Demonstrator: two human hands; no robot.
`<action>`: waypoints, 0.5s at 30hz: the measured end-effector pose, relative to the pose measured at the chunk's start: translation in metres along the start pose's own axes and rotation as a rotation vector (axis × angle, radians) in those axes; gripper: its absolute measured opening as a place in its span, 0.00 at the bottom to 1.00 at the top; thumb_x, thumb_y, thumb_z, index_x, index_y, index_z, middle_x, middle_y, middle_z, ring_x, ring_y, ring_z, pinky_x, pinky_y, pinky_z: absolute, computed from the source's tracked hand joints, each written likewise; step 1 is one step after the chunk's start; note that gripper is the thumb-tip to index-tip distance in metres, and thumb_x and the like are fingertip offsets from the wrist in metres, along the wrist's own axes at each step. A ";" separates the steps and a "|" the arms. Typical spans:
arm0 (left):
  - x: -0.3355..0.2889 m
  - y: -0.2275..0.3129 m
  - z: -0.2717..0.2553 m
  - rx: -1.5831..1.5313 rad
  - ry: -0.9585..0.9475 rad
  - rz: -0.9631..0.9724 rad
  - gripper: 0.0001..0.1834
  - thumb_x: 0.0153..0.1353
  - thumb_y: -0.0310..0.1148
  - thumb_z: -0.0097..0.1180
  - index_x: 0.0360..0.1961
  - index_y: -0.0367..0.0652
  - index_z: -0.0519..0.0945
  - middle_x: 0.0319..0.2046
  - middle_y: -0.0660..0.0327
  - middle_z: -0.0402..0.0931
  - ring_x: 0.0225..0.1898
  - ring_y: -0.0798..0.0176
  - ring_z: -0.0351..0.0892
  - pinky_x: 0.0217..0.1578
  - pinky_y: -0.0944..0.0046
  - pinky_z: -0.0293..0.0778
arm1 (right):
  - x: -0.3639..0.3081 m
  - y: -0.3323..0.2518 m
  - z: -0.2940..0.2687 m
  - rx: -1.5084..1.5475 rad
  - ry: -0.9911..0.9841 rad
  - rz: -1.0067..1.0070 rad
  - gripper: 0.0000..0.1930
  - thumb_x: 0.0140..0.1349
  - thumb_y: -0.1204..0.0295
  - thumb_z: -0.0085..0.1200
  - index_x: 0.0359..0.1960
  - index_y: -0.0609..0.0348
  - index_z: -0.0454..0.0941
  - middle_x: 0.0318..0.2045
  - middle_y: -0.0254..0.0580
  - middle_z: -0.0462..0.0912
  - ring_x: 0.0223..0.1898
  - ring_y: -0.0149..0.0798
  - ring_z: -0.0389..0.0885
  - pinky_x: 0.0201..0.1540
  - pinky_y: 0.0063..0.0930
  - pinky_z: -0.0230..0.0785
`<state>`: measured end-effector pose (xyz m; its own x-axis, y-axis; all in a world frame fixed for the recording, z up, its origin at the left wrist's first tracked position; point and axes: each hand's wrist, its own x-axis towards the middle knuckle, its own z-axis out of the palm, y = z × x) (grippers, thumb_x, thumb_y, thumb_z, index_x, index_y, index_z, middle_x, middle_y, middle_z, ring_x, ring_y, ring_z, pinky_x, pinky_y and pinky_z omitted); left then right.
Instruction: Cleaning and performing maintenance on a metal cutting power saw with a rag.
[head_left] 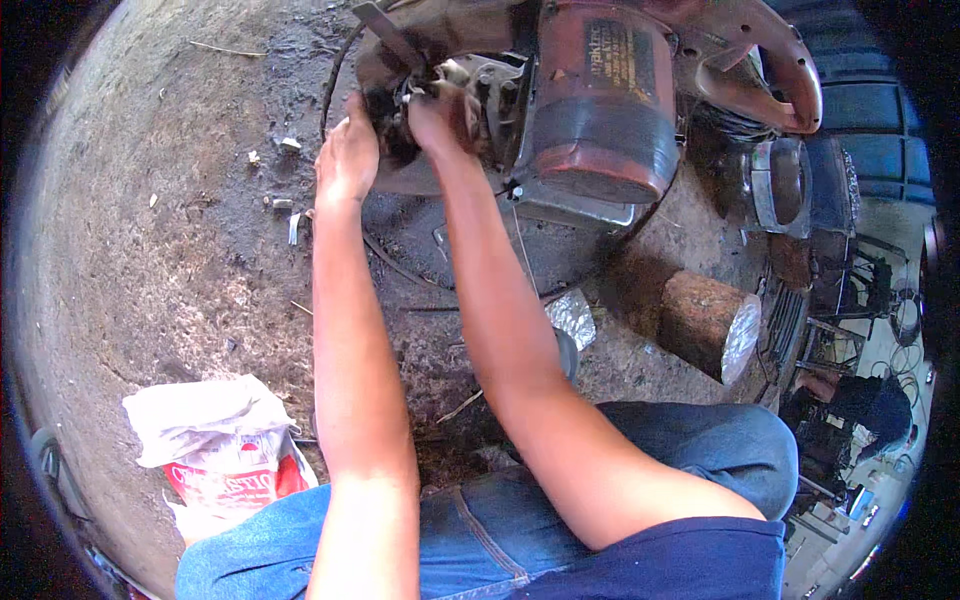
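A power cut-off saw with a red cylindrical motor housing (pixel 600 95) lies on the ground ahead of me. Both my hands reach into the dark, greasy mechanism at its left side. My left hand (pixel 347 155) curls against the left of a blackened part, its fingertips mostly hidden. Close beside it, my right hand (pixel 445 115) is closed at the metal fittings; what is in its fingers is too dark and blurred to make out. A flat metal bar (pixel 388 32) sticks up just beyond my hands. The saw's looped handle (pixel 765 85) extends to the far right.
A cut log (pixel 705 320) lies right of my forearms, with crumpled foil (pixel 572 318) nearer them. At the near left sits a white and red plastic bag (pixel 225 445). Small scraps (pixel 290 146) dot the stained ground. A metal ring-shaped part (pixel 782 185) stands at right.
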<state>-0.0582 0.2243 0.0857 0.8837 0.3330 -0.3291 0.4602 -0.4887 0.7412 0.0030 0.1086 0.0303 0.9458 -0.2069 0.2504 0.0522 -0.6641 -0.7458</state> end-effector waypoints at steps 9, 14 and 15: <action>-0.003 0.010 -0.004 0.033 -0.069 -0.033 0.44 0.68 0.60 0.14 0.56 0.33 0.73 0.55 0.38 0.70 0.62 0.39 0.63 0.63 0.50 0.56 | 0.052 0.031 0.008 -0.214 0.422 -0.381 0.13 0.58 0.72 0.49 0.43 0.64 0.74 0.31 0.45 0.78 0.34 0.41 0.77 0.47 0.34 0.69; 0.013 -0.027 -0.004 0.102 -0.048 -0.006 0.46 0.67 0.62 0.13 0.57 0.34 0.72 0.57 0.38 0.68 0.63 0.39 0.62 0.64 0.50 0.55 | 0.014 0.016 0.020 0.464 -0.069 0.056 0.02 0.55 0.79 0.50 0.30 0.63 0.75 0.31 0.42 0.79 0.35 0.39 0.79 0.38 0.36 0.75; 0.015 -0.032 -0.005 0.108 -0.039 -0.013 0.46 0.67 0.62 0.13 0.57 0.34 0.72 0.57 0.38 0.68 0.63 0.39 0.62 0.64 0.50 0.55 | 0.008 0.009 0.009 0.685 -0.222 0.186 0.03 0.55 0.81 0.49 0.31 0.63 0.75 0.32 0.42 0.80 0.36 0.39 0.80 0.39 0.38 0.74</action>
<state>-0.0600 0.2495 0.0597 0.8794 0.3089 -0.3621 0.4760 -0.5695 0.6701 0.0139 0.1076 0.0203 0.9972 -0.0739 0.0060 0.0045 -0.0202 -0.9998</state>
